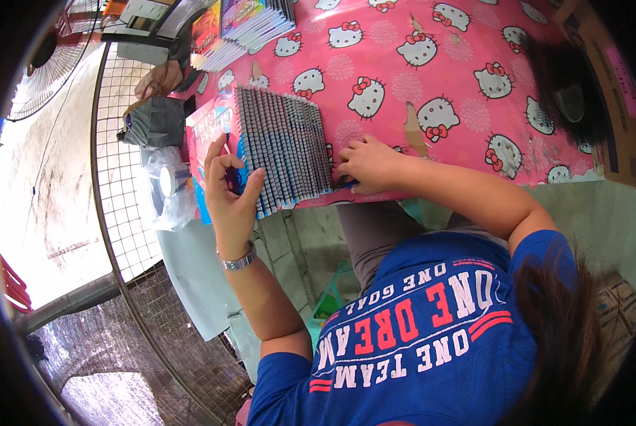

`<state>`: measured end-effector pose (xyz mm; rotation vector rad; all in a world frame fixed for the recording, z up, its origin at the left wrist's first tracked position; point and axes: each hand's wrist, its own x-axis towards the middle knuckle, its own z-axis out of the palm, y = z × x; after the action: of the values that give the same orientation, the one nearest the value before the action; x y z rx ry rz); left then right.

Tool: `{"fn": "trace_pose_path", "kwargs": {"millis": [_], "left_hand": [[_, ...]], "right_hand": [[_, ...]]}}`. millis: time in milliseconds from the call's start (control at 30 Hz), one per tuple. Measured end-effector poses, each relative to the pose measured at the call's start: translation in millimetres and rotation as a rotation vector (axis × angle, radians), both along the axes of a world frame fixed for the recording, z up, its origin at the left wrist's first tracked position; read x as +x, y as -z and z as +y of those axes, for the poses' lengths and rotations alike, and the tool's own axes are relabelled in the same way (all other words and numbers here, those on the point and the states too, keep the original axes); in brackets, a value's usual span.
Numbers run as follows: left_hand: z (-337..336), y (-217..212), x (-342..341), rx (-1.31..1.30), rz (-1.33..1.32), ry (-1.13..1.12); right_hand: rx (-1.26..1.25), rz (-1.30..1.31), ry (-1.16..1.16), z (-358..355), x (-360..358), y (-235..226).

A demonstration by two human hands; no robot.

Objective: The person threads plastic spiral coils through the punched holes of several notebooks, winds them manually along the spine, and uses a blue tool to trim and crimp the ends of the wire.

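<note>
A fanned row of thin booklets [286, 145], their grey-blue edges overlapping, lies on a pink tablecloth with white cartoon cats [403, 64] near the table's front edge. My left hand [229, 195] stands upright against the row's left near end, fingers apart, palm and fingertips touching the edges. It wears a metal wristwatch [238, 261]. My right hand [368, 165] lies on the row's right near corner, fingers curled onto the last booklets. A colourful booklet cover [206, 131] shows under the row's left side.
Stacks of colourful booklets [243, 25] sit at the table's back left. A wire mesh panel [123, 192] borders the left side, with a clear plastic bag [167, 188] and a grey bundle [155, 122] against it. A fan [45, 67] stands far left, a cardboard box [616, 92] at right.
</note>
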<state>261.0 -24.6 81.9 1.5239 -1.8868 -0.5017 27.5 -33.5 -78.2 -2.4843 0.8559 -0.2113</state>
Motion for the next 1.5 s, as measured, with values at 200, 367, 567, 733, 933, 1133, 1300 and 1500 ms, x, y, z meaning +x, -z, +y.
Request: {"fn": "trace_pose_path", "kwargs": {"millis": [200,367,567,733,933,1133,1300,1500], "left_hand": [[3.9,-3.7,-2.5,0.07,0.031,-0.062],[2.9,-3.6,-0.7,0.028,-0.004,-0.022],[2.3,-18.7,49.0,0.038,0.816,0.091],[-6.7,61.0,199.2,0.108,1.32,0.104],[-17.4,204.5,163.2,0.656,1.487,-0.074],[26.9,227.6,140.9,0.471,1.485,-0.253],[70.5,224.6,26.2,0.151,1.568,-0.43],[49.9,185.0,-59.5,0.001,1.652,-0.705]], "right_hand": [[-0.021,0.041,-0.01,0.6,9.5,-0.2],[0.429,0.249,-0.018,-22.4,35.0,-22.4],[0.181,0.201,0.089,-16.0,-4.8,-20.7],[-0.094,-0.116,0.361,-17.3,-27.8,1.2],[0.602,-1.088,0.686,-26.0,77.7,32.9],[0.518,-1.01,0.667,-37.9,109.6,32.3],[1.577,-0.776,0.167,-137.3,86.4,2.0],[1.281,-0.469,0.119,-193.5,76.3,-6.4]]}}
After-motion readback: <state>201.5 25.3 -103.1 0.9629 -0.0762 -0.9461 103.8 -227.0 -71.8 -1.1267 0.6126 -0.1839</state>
